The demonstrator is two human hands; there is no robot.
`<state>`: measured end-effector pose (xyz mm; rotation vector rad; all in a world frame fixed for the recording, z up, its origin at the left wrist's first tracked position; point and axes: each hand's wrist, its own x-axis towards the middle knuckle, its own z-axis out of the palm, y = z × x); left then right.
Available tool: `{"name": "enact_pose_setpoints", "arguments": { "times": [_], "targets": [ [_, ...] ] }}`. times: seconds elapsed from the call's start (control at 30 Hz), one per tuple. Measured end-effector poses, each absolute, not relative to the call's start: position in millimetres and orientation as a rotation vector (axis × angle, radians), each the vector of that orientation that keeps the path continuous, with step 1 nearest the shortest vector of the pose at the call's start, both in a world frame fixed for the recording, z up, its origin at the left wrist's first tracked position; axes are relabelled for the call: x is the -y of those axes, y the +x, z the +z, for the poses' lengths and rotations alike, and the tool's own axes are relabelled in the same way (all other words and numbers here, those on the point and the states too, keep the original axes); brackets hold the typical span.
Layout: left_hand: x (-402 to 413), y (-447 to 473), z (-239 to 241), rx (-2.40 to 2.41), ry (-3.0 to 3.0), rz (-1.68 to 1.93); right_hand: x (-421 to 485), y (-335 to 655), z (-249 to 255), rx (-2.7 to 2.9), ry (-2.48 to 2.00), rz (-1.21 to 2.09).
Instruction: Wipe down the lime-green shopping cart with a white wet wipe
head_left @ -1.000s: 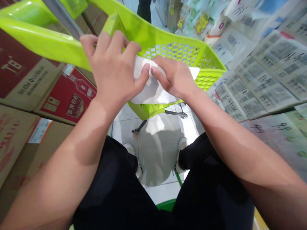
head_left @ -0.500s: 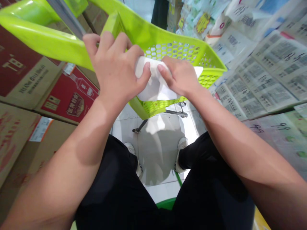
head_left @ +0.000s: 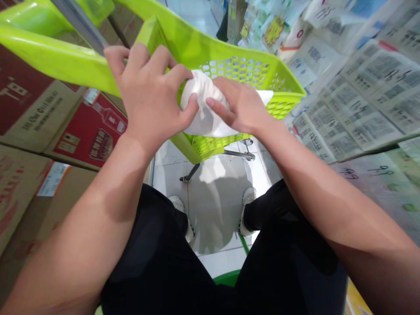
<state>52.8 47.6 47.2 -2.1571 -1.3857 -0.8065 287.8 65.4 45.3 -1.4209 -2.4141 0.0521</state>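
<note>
A white cloth or sheet [head_left: 202, 109] is bunched between my two hands, just over the near edge of a lime-green plastic basket [head_left: 229, 57]. My left hand [head_left: 149, 94] is closed on its left side, thumb pressed against it. My right hand [head_left: 241, 107] pinches its right side, with a white corner sticking out past my knuckles. The basket rides on a metal trolley frame [head_left: 238, 153] above the tiled floor [head_left: 216, 192]. My black trousers and white shoes show below.
Stacked cardboard cartons with red printing [head_left: 88, 131] fill the left side. Shelves covered with newspaper sheets [head_left: 361, 105] run along the right. A grey bar [head_left: 78, 24] crosses the top left. A green object [head_left: 229, 278] lies on the floor between my legs.
The white sheet, flatter a second ago, is now crumpled into a rounder bunch between my hands. Both hands stayed at the basket's near edge.
</note>
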Motion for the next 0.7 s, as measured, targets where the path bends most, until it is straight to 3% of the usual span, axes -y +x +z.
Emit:
{"name": "enact_pose_setpoints", "arguments": {
  "times": [0.27, 0.7],
  "targets": [
    [-49.7, 28.7, 60.3, 1.414, -2.439, -0.606, -118.6, 372.2, 37.5, 2.302, -1.778, 0.105],
    [-69.8, 30.7, 43.8, 1.717, -2.162, -0.783, -102.9, 374.8, 35.2, 2.512, -1.561, 0.020]
  ]
}}
